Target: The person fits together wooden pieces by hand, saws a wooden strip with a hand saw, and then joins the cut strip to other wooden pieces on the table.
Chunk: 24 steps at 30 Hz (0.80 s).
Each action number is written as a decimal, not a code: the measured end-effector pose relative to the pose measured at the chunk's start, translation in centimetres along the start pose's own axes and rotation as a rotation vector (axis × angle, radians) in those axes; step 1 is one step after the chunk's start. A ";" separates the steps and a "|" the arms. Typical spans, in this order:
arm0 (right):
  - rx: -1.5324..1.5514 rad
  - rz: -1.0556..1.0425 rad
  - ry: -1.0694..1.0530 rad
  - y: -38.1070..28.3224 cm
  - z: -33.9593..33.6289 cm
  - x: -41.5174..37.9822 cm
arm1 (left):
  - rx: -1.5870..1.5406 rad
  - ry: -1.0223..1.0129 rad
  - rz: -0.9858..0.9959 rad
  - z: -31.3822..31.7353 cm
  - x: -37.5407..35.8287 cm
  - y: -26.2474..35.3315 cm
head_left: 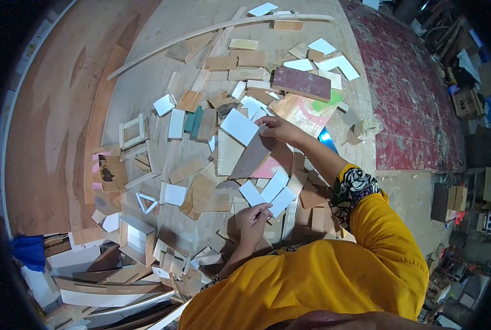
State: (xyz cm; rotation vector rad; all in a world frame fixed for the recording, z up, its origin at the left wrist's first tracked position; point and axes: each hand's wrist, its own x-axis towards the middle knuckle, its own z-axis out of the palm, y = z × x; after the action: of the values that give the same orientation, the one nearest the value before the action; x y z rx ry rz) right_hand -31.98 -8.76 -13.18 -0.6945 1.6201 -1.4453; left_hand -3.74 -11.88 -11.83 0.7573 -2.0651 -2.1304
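Observation:
My right hand [277, 130] reaches out over a heap of wood offcuts and grips the top end of a long grey-brown board piece [252, 158]. A white square panel [238, 126] lies right beside its fingertips. Closer to my body, my left hand [254, 218] pinches the near corner of a small white rectangular piece [251, 193], which lies next to two more white strips [277, 192]. Both arms wear yellow sleeves with a patterned cuff.
Several plywood scraps, white panels and small open frames [133, 132] cover the large wooden table [58, 137]. A long curved strip [201, 30] lies at the far side, a dark red board [301, 82] beyond my right hand. Stacked boards [108, 280] sit near left.

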 end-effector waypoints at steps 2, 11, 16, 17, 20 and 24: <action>-0.334 -0.060 0.048 0.9 -0.8 0.9 | 0.015 0.006 0.004 -0.1 0.0 -0.2; -1.182 -0.254 0.621 -2.4 -6.3 12.1 | 0.048 0.048 0.028 -0.6 1.4 0.4; -1.285 -0.075 0.588 -2.8 -6.3 13.5 | 0.102 0.044 0.032 -0.8 1.8 1.9; -1.227 -0.054 0.609 -2.8 -6.4 13.6 | 0.124 0.038 0.042 -0.8 1.7 1.8; -1.048 -0.184 0.572 -2.4 -7.1 13.1 | 0.172 0.036 0.077 -0.9 1.3 2.3; -0.514 -0.314 0.500 -2.2 -8.1 12.0 | 0.145 0.055 0.088 -1.0 1.0 2.0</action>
State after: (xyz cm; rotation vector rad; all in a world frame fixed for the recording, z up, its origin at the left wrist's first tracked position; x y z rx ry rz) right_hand -45.12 -15.07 -13.73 -0.9589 2.4068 -1.5096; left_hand -4.73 -13.36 -10.15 0.7172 -2.1989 -1.9099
